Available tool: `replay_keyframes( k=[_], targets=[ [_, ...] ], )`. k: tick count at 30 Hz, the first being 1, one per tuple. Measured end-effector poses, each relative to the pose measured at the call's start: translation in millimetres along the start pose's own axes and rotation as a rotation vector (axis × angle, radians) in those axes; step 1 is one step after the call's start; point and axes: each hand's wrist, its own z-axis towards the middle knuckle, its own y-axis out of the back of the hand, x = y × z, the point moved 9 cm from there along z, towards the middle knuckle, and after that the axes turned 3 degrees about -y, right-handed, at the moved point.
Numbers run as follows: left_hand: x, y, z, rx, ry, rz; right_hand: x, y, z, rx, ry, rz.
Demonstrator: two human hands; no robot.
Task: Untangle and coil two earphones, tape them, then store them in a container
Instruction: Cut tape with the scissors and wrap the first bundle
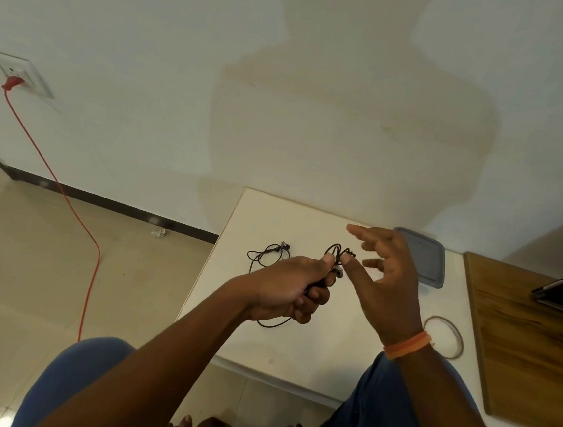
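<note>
Two hands work one earphone above a white table [294, 352].
Left hand [286, 288] has its fingers curled round the black earphone [336, 253], thumb pinching its loop; right hand [387, 275] is spread, thumb tip at the loop. Second earphone [268, 251] lies on the table behind, container [423, 258] and tape [443, 335] to the right.

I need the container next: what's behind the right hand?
A grey-lidded container sits on the white table behind the right hand, which covers its near-left corner; its contents can't be seen.
</note>
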Motion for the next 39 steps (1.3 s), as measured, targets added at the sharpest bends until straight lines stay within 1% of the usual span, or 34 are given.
replay_keyframes(
  k=[1,3,6,11,13,16,19,22,24,26,29,31,34,37,39],
  targets=[
    [0,0,1,-0.011,-0.001,-0.012,11,2,-3,-0.013,0.094,-0.049],
    [-1,2,2,-0.036,-0.017,-0.026,26,-2,-11,0.025,0.225,-0.084],
    [-3,5,2,-0.092,-0.036,-0.035,31,-13,-19,0.095,0.259,-0.092],
    [-2,3,4,-0.111,-0.042,-0.105,23,-14,-19,0.007,0.155,-0.025],
    [-2,5,5,-0.137,-0.037,-0.127,17,-13,-18,-0.019,0.078,0.062],
    [-1,7,7,-0.167,-0.033,-0.128,9,-13,-17,-0.036,0.004,0.136],
    [1,4,9,-0.15,-0.031,-0.104,1,-16,-18,-0.034,-0.084,0.196],
    [2,2,9,-0.142,-0.016,-0.112,-17,-25,-18,-0.03,-0.274,0.45],
    [3,2,9,-0.157,0.003,-0.134,-26,-32,-19,0.003,-0.386,0.605],
    [4,2,9,-0.166,0.013,-0.166,-28,-36,-20,0.042,-0.441,0.679],
    [4,1,10,-0.159,0.017,-0.182,-30,-35,-19,0.034,-0.479,0.721],
    [2,3,10,-0.173,-0.003,-0.13,-31,-35,-19,0.041,-0.487,0.697],
    [0,11,11,-0.251,-0.03,0.008,-37,-33,-21,0.024,-0.503,0.636],
    [-1,18,13,-0.318,-0.088,0.213,-47,-32,-24,-0.013,-0.576,0.632],
    [-2,19,13,-0.339,-0.141,0.282,-52,-34,-26,0.002,-0.632,0.664]
  ],
)
